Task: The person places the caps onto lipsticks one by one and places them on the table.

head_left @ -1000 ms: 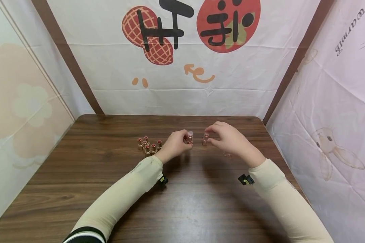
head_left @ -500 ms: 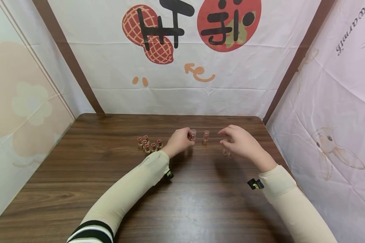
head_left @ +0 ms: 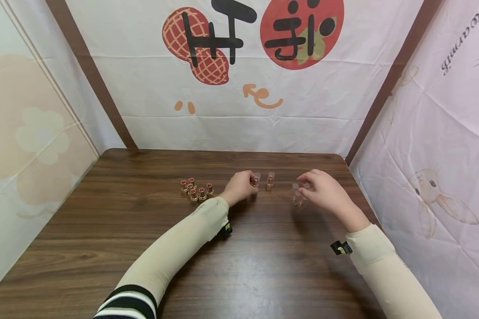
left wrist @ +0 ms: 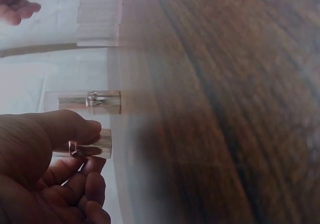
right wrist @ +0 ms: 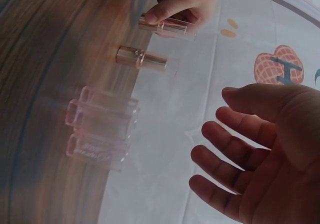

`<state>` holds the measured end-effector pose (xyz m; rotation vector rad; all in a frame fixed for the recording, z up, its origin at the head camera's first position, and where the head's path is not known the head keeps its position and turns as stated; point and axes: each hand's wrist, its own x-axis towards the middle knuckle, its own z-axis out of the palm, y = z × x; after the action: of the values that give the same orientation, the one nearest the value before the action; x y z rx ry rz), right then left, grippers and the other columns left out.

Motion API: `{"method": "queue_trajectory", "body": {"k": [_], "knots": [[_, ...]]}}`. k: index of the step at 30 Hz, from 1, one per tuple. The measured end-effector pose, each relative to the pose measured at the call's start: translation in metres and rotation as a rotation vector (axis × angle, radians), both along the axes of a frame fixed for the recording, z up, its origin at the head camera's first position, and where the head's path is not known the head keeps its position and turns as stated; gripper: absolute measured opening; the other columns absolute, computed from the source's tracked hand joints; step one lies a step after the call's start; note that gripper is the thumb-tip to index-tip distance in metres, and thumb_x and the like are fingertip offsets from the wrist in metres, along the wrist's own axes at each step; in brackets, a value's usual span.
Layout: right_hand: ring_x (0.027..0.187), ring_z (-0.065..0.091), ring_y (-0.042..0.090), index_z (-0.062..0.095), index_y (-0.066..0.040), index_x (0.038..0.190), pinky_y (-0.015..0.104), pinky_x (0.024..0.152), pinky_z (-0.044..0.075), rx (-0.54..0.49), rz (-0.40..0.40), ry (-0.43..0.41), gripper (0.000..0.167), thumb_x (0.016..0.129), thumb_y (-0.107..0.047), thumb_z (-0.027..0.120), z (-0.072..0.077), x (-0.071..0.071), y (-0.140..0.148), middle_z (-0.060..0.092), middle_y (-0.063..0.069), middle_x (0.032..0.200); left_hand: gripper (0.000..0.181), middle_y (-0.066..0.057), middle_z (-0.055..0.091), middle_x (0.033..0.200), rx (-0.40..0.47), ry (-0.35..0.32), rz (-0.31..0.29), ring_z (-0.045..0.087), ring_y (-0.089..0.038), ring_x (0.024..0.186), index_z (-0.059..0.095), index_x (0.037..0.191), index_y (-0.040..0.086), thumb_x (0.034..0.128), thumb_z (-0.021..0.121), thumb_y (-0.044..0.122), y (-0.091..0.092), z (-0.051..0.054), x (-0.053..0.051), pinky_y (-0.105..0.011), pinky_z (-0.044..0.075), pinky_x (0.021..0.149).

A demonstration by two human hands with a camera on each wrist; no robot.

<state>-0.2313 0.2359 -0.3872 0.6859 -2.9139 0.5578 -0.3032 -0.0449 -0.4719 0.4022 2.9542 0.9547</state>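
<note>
My left hand (head_left: 239, 188) pinches a gold lipstick tube with a clear cap (left wrist: 97, 143) between thumb and fingers. The tube is upright, its base at or near the tabletop; contact is hard to tell. Just right of it stands a second capped lipstick tube (head_left: 270, 180), touched by neither hand. My right hand (head_left: 325, 195) hovers over a small group of clear caps (right wrist: 102, 129). In the right wrist view its fingers (right wrist: 225, 139) are spread and relaxed, with nothing between them and apart from the caps.
Several uncapped gold lipstick tubes (head_left: 201, 194) with red tops stand clustered left of my left hand on the brown wooden table (head_left: 239, 266). A printed white cloth (head_left: 223, 133) hangs behind the table's far edge, and another cloth (head_left: 435, 155) hangs at the right.
My left hand has shifted right with its capped lipstick tube, closer to the standing one. My right hand has left that standing tube and moved right, to above the clear caps.
</note>
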Motion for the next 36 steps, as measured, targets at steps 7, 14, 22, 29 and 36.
{"method": "queue_trajectory", "body": {"k": [7, 14, 22, 29, 36], "knots": [[0.111, 0.064, 0.031, 0.071, -0.004, 0.122, 0.051, 0.096, 0.05, 0.013, -0.056, -0.003, 0.032, 0.093, -0.019, 0.073, -0.012, -0.003, 0.015, 0.069, 0.013, 0.118, 0.017, -0.001, 0.065, 0.086, -0.005, -0.007, 0.011, 0.059, -0.02, 0.079, 0.063, 0.09, 0.014, 0.0847, 0.079, 0.017, 0.001, -0.004, -0.003, -0.037, 0.05, 0.073], [0.116, 0.062, 0.035, 0.069, -0.003, 0.124, 0.056, 0.099, 0.048, 0.036, -0.092, -0.059, 0.033, 0.095, -0.018, 0.07, -0.022, -0.009, 0.029, 0.067, 0.015, 0.122, 0.017, -0.001, 0.063, 0.082, -0.045, 0.003, -0.002, 0.057, -0.019, 0.075, 0.061, 0.086, 0.014, 0.0847, 0.078, 0.017, 0.001, -0.006, -0.007, -0.035, 0.048, 0.069], [0.115, 0.063, 0.036, 0.068, -0.001, 0.123, 0.055, 0.098, 0.048, 0.058, -0.131, -0.081, 0.033, 0.094, -0.018, 0.071, -0.029, -0.014, 0.033, 0.067, 0.017, 0.122, 0.015, 0.0, 0.064, 0.082, -0.05, -0.017, -0.006, 0.057, -0.019, 0.075, 0.062, 0.085, 0.015, 0.0854, 0.076, 0.016, 0.001, -0.007, -0.01, -0.034, 0.047, 0.069], [0.109, 0.065, 0.034, 0.069, -0.001, 0.121, 0.055, 0.093, 0.05, 0.084, -0.157, -0.082, 0.032, 0.093, -0.017, 0.071, -0.034, -0.018, 0.033, 0.069, 0.016, 0.118, 0.014, -0.001, 0.063, 0.08, -0.043, -0.024, -0.002, 0.056, -0.019, 0.074, 0.062, 0.081, 0.014, 0.0842, 0.076, 0.014, 0.001, -0.004, -0.008, -0.034, 0.046, 0.069], [0.106, 0.067, 0.034, 0.069, -0.003, 0.122, 0.055, 0.09, 0.051, 0.097, -0.202, -0.119, 0.034, 0.092, -0.019, 0.071, -0.041, -0.023, 0.033, 0.071, 0.016, 0.117, 0.016, -0.001, 0.062, 0.08, -0.001, -0.034, -0.006, 0.055, -0.019, 0.074, 0.062, 0.081, 0.014, 0.0844, 0.078, 0.014, 0.002, -0.006, -0.009, -0.034, 0.046, 0.071]]}}
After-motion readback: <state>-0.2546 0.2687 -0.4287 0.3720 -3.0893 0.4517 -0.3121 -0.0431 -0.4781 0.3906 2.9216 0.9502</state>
